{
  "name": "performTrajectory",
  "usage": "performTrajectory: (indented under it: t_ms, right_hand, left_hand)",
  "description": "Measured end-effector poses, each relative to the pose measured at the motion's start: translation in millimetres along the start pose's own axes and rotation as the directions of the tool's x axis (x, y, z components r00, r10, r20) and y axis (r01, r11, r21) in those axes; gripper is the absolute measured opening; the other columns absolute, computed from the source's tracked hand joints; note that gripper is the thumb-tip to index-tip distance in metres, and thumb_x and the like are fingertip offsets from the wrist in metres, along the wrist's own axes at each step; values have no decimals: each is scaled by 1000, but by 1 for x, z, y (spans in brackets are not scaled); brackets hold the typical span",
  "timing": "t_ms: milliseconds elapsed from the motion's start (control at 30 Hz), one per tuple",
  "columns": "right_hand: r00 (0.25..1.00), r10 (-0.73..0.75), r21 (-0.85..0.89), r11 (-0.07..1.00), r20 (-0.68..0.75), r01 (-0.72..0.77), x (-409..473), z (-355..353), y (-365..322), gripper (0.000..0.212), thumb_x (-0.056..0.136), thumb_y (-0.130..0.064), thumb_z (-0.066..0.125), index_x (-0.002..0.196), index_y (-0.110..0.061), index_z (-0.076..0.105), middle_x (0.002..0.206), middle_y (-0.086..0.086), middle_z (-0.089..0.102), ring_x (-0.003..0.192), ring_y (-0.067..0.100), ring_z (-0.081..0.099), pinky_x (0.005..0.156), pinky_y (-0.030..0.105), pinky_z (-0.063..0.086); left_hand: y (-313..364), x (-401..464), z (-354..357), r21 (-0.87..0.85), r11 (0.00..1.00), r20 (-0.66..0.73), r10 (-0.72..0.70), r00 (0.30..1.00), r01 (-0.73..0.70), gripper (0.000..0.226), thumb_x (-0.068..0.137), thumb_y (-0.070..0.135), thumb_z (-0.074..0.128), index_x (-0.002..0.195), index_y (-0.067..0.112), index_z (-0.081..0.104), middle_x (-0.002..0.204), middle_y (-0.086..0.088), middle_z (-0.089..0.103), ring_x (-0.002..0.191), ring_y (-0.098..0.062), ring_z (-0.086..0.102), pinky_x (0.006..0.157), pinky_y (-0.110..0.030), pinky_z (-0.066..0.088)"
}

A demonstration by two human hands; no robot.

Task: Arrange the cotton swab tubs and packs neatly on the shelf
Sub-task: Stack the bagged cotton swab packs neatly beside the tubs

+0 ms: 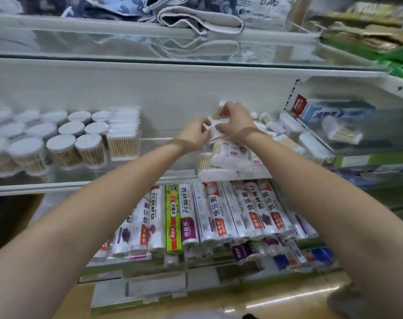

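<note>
2 bare hands are up at the middle shelf (117,184), and we see both working the same cotton swab pack (215,132). Our left hand (194,134) curls its fingers around the pack's left edge, while our right hand (236,122) pinches it from above, fingers bent down over the wrapper. That pack sits on top of a loose pile of swab packs (228,157) heaped toward the right of the shelf, right at its front lip. Over on the left we've got the round cotton swab tubs (64,139) standing in tidy rows, white lids up, with a stack of rectangular swab packs (124,134) just beside them. More packs lie scattered to the right (294,132), near a toothpaste box (329,111). Below us, cling wrap rolls (218,215) crowd the lower shelf. Folded towels (195,17) lie overhead.
</note>
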State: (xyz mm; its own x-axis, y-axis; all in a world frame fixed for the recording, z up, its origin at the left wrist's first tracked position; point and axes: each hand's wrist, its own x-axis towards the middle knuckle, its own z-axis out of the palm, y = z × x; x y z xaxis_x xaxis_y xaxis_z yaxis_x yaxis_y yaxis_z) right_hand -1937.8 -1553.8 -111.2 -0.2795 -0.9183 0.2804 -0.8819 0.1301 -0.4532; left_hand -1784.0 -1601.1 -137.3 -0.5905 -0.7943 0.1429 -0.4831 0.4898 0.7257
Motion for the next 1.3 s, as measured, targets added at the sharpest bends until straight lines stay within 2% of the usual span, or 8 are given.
performTrajectory:
  t_ms: [133, 233, 433, 633, 800, 867, 1067, 1300]
  right_hand:
    - [994, -107, 94, 990, 12, 105, 6, 7, -4, 30, 82, -12, 69, 111, -14, 62, 115, 7, 54, 114, 25, 51, 100, 33, 44]
    - [990, -140, 162, 978, 18, 135, 10, 15, -5, 37, 83, -17, 72, 118, -16, 60, 122, 8, 54, 116, 24, 51, 101, 34, 43]
    - [968, -175, 415, 906, 182, 86, 14, 23, -21, 67, 77, -19, 85, 133, -11, 49, 123, 5, 55, 108, 18, 56, 87, 29, 51]
    - [903, -331, 430, 882, 272, 194, 23, 42, -42, 51, 79, -13, 83, 124, -6, 60, 118, 6, 63, 111, 17, 59, 101, 28, 47]
    - [871, -406, 482, 843, 277, 240, 30, 59, -55, 46, 76, -12, 85, 117, -7, 63, 111, 6, 65, 103, 17, 62, 94, 25, 48]
    - [863, -423, 483, 838, 277, 256, 31, 65, -58, 44, 75, -12, 86, 112, -7, 64, 109, 9, 67, 104, 23, 64, 91, 28, 51]
    - [858, -390, 325, 902, 334, 284, 35, 77, -60, 54, 73, -26, 88, 113, -8, 59, 111, 11, 63, 100, 29, 62, 89, 44, 52]
    - [749, -504, 259, 864, 431, 433, 30, 70, -47, 84, 65, -44, 91, 132, -13, 50, 123, 4, 57, 108, 22, 57, 95, 40, 49]
  left_hand:
    - [-2, 1, -7, -212, 967, -66, -157, 985, 140, 44, 93, 3, 59, 135, 6, 45, 95, -16, 57, 65, -19, 56, 54, -31, 50]
    - [-11, -5, -20, -286, 941, -25, -195, 981, 180, 64, 90, 2, 66, 147, 10, 37, 90, -7, 59, 68, -12, 58, 59, -22, 50]
    - [-21, -23, -46, -200, 952, -48, -247, 968, 233, 22, 90, 6, 70, 110, -2, 64, 76, -3, 58, 63, -12, 53, 56, -20, 45]
    - [-33, -42, -59, -277, 907, -69, -349, 935, 318, 29, 82, 3, 77, 104, 5, 58, 81, -9, 64, 58, -17, 59, 52, -25, 48]
    - [-37, -56, -65, -55, 913, 55, -400, 915, 403, 44, 84, 10, 77, 124, 13, 58, 104, -4, 64, 75, -14, 57, 70, -27, 54]
    - [-38, -61, -62, 97, 921, -9, -378, 926, 377, 43, 81, 13, 78, 120, 12, 59, 105, 0, 64, 88, -17, 60, 82, -29, 53]
    - [-42, -68, -52, 232, 875, -142, -403, 904, 426, 27, 82, 22, 78, 77, 17, 52, 73, 4, 50, 61, -10, 43, 57, -19, 35]
    - [-39, -73, -56, 70, 888, -297, -416, 860, 454, 21, 80, 16, 81, 88, 13, 62, 71, 8, 51, 62, -8, 47, 55, -16, 35]
